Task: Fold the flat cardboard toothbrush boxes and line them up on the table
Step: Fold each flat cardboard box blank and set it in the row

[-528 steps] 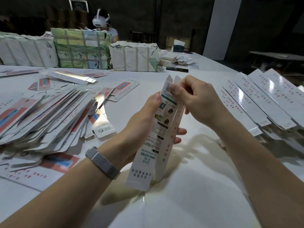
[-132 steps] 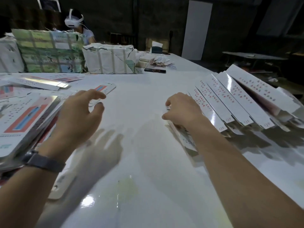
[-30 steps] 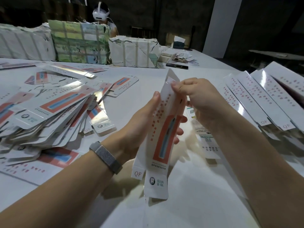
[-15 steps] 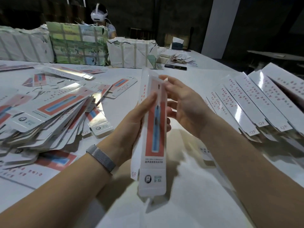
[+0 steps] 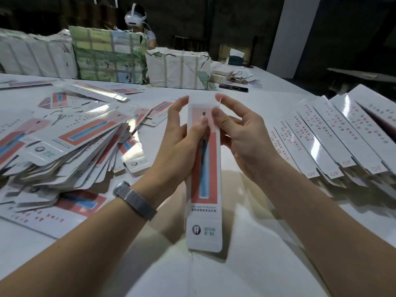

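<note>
A long white toothbrush box (image 5: 204, 189) with a red panel and a blue brush picture stands upright in the middle, its lower end near the table. My left hand (image 5: 177, 144) grips its left side, thumb across the front. My right hand (image 5: 240, 133) pinches its upper right edge between thumb and forefinger. A big heap of flat boxes (image 5: 64, 144) lies to the left. A row of folded boxes (image 5: 334, 138) lies side by side on the right.
Large wrapped bundles (image 5: 177, 69) stand along the far side of the white table (image 5: 246, 264). A person wearing a white headset (image 5: 136, 18) sits behind them. A dark phone (image 5: 233, 87) and paper scraps lie at the far right.
The box has turned so its red front faces me squarely. My right hand has shifted to its upper right edge, and my left thumb now lies across the front.
</note>
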`<act>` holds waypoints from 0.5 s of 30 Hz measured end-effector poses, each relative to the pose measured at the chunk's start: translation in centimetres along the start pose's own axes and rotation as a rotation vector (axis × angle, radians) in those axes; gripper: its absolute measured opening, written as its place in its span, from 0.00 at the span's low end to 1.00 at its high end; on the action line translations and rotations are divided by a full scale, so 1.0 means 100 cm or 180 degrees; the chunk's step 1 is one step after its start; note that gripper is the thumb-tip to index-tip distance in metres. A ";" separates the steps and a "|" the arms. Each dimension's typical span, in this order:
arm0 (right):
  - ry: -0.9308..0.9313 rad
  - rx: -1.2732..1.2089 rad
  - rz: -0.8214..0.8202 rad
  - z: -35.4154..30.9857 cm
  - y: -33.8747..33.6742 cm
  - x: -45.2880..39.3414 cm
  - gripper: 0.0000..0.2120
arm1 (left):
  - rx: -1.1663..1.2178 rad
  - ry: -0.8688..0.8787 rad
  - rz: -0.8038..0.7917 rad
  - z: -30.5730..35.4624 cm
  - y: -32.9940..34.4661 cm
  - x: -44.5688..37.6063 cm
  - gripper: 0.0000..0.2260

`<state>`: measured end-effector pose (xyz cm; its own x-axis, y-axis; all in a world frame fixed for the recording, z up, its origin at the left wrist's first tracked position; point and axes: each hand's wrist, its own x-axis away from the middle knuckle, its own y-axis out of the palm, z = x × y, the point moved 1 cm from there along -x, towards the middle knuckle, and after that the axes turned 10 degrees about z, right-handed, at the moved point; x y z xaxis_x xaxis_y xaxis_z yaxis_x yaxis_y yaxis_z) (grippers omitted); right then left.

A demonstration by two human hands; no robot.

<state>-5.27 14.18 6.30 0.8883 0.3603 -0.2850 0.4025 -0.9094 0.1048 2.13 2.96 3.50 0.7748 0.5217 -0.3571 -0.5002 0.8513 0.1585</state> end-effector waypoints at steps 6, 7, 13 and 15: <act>-0.0102 0.0327 0.0060 0.004 0.000 0.000 0.09 | 0.0123 -0.0034 0.0057 -0.002 0.004 0.003 0.06; -0.0104 0.0337 0.0032 0.004 0.000 -0.001 0.07 | 0.0101 -0.0015 0.0081 -0.003 0.004 0.002 0.06; -0.0066 0.0389 -0.0203 0.004 -0.007 -0.006 0.05 | 0.0018 -0.0006 -0.0101 -0.005 0.004 0.002 0.07; -0.0111 0.0223 -0.0187 0.005 -0.008 -0.007 0.05 | -0.0038 -0.0048 -0.0272 -0.006 0.004 0.003 0.08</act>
<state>-6.34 14.59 5.96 0.8548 0.4072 -0.3217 0.4362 -0.8996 0.0204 1.93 3.43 2.94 0.8205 0.4481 -0.3550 -0.4366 0.8920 0.1170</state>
